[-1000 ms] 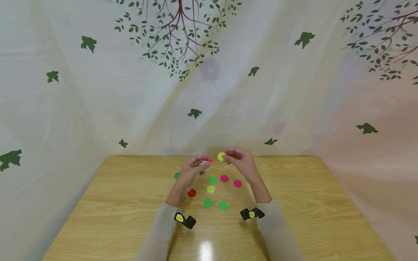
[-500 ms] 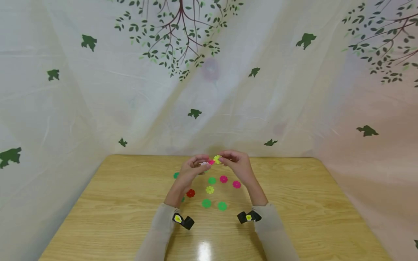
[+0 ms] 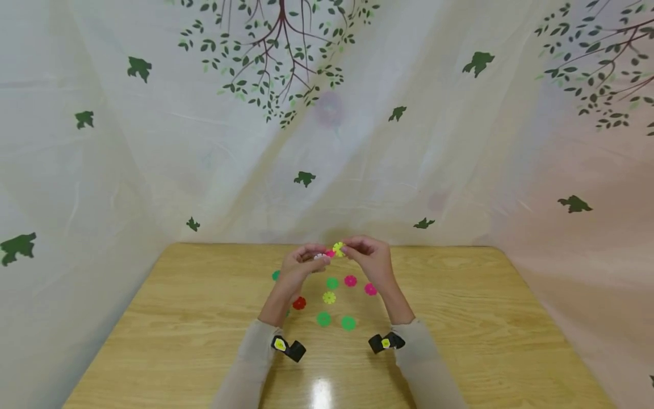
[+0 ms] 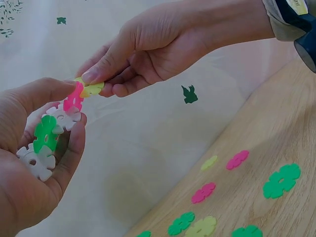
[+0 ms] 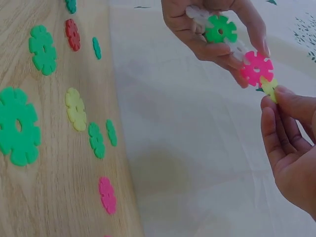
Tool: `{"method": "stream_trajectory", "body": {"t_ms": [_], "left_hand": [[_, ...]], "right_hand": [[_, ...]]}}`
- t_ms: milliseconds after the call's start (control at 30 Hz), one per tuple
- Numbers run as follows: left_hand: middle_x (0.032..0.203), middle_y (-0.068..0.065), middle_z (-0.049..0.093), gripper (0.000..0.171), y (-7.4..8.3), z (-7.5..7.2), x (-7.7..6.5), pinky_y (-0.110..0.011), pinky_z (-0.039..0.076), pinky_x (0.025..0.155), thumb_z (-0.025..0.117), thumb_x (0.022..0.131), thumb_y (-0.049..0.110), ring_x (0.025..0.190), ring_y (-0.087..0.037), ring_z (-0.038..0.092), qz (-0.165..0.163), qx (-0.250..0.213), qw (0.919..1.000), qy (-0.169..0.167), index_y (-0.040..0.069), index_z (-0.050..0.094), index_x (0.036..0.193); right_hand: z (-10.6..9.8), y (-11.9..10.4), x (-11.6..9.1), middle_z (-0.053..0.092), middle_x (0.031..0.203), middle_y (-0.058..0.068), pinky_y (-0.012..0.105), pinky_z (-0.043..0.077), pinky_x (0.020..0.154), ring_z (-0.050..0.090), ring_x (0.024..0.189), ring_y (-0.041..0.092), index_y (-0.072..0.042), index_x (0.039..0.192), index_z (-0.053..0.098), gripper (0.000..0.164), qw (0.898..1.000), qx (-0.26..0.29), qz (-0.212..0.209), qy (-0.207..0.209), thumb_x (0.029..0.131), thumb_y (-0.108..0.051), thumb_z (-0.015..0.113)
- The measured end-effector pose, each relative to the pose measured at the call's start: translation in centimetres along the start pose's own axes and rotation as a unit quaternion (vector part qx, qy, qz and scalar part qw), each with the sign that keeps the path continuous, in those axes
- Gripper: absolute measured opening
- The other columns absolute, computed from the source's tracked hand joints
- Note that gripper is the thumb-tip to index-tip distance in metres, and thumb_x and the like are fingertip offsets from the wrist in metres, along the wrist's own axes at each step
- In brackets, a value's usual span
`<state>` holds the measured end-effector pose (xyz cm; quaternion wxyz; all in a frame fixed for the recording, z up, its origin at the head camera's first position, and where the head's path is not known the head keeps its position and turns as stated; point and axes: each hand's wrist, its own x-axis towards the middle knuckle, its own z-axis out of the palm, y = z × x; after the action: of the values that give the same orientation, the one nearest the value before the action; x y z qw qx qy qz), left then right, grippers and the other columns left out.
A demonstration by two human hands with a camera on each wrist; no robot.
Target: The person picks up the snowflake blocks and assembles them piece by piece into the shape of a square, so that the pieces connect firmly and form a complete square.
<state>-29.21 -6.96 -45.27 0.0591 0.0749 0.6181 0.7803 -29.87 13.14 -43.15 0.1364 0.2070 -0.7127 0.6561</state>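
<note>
Above the far part of the table, my left hand [image 3: 298, 270] grips a short chain of slotted flower-shaped plastic discs. In the left wrist view the chain runs from a white disc [image 4: 43, 170] through a green disc [image 4: 45, 132] and another white disc to a pink disc [image 4: 74, 98] at its upper end. My left thumb presses by the pink disc. Between thumb and fingers, my right hand [image 3: 375, 261] pinches a yellow disc [image 5: 269, 90]. Its edge meets the rim of the pink disc, overlapping it in both wrist views. Part of the chain is hidden by the left fingers.
Several loose discs lie on the wooden table [image 3: 475, 318] below the hands, among them a red disc [image 3: 299, 303], a yellow one [image 3: 329, 297], green discs [image 3: 324, 319] and pink discs [image 3: 350, 280]. A printed cloth [image 3: 230, 159] hangs behind the table's far edge.
My right hand has moved left with the yellow disc, from a gap beside the chain to the pink disc's edge. The left hand has stayed nearly still.
</note>
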Motion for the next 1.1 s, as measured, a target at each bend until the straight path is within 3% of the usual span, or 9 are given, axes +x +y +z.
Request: {"method": "stream_trajectory", "body": {"t_ms": [200,267,433,567,667,833,933,1100], "left_hand": [[0.103,0.002,0.070,0.029,0.0,0.0,-0.1,-0.028,0.061,0.082,0.074,0.089,0.001,0.089,-0.012,0.067,0.014,0.001,0.9999,0.008,-0.003,0.067,0.117],[0.105,0.002,0.069,0.030,0.0,0.1,0.0,-0.028,0.061,0.083,0.073,0.090,0.002,0.090,-0.013,0.067,0.017,0.006,0.9998,0.002,-0.004,0.067,0.118],[0.116,0.000,0.066,0.032,-0.3,0.5,0.1,-0.028,0.059,0.087,0.068,0.097,0.008,0.098,-0.016,0.066,0.003,0.029,0.9990,-0.033,-0.001,0.064,0.127],[0.130,-0.003,0.060,0.035,-0.7,0.8,0.2,-0.029,0.057,0.086,0.064,0.101,0.015,0.104,-0.017,0.062,-0.017,0.046,0.9964,-0.069,0.004,0.061,0.135],[0.133,-0.004,0.055,0.038,-0.8,1.0,0.2,-0.027,0.054,0.082,0.061,0.103,0.018,0.104,-0.015,0.058,-0.024,0.056,0.9942,-0.089,0.006,0.059,0.139],[0.128,-0.003,0.054,0.042,-0.8,1.2,0.0,-0.021,0.050,0.071,0.057,0.104,0.019,0.094,-0.012,0.054,-0.036,0.044,0.9921,-0.112,0.010,0.052,0.145],[0.124,0.000,0.056,0.043,-0.9,1.3,-0.1,-0.019,0.048,0.064,0.056,0.105,0.020,0.086,-0.009,0.052,-0.044,0.038,0.9923,-0.110,0.010,0.050,0.146],[0.119,0.001,0.054,0.042,-0.9,1.0,0.1,-0.019,0.045,0.059,0.055,0.106,0.024,0.079,-0.008,0.049,-0.056,0.037,0.9940,-0.086,0.013,0.049,0.146]], "right_hand": [[0.1,-0.1,0.0,0.072,0.096,0.034,0.020,0.060,0.069,0.069,0.073,0.006,0.013,0.098,0.074,0.012,1.000,0.005,-0.006,-0.011,0.090,0.004,0.073],[0.0,0.0,0.1,0.072,0.098,0.033,0.020,0.060,0.070,0.071,0.075,0.012,0.012,0.098,0.074,0.012,1.000,0.005,-0.005,-0.013,0.090,0.004,0.073],[-0.6,0.1,0.2,0.073,0.100,0.030,0.023,0.061,0.073,0.072,0.079,0.023,0.010,0.102,0.074,0.014,1.000,-0.007,0.008,-0.029,0.093,0.000,0.072],[-1.3,0.2,0.3,0.074,0.098,0.024,0.030,0.063,0.074,0.071,0.077,0.013,0.007,0.105,0.075,0.016,0.999,-0.025,0.025,-0.031,0.094,-0.004,0.071],[-1.5,0.3,0.4,0.075,0.097,0.023,0.036,0.064,0.074,0.071,0.076,0.012,0.007,0.104,0.075,0.016,0.999,-0.029,0.033,-0.028,0.094,-0.005,0.072],[-1.1,0.3,0.4,0.074,0.096,0.027,0.027,0.062,0.069,0.069,0.073,0.009,0.008,0.101,0.075,0.016,0.998,-0.030,0.042,-0.024,0.092,-0.006,0.075],[-0.7,0.4,0.5,0.073,0.096,0.029,0.023,0.059,0.067,0.068,0.072,0.010,0.009,0.100,0.075,0.017,0.998,-0.033,0.051,-0.031,0.091,-0.006,0.076],[-0.8,0.5,0.8,0.073,0.095,0.026,0.025,0.061,0.068,0.070,0.072,0.011,0.007,0.104,0.074,0.020,0.996,-0.054,0.056,-0.048,0.096,-0.011,0.071]]}}
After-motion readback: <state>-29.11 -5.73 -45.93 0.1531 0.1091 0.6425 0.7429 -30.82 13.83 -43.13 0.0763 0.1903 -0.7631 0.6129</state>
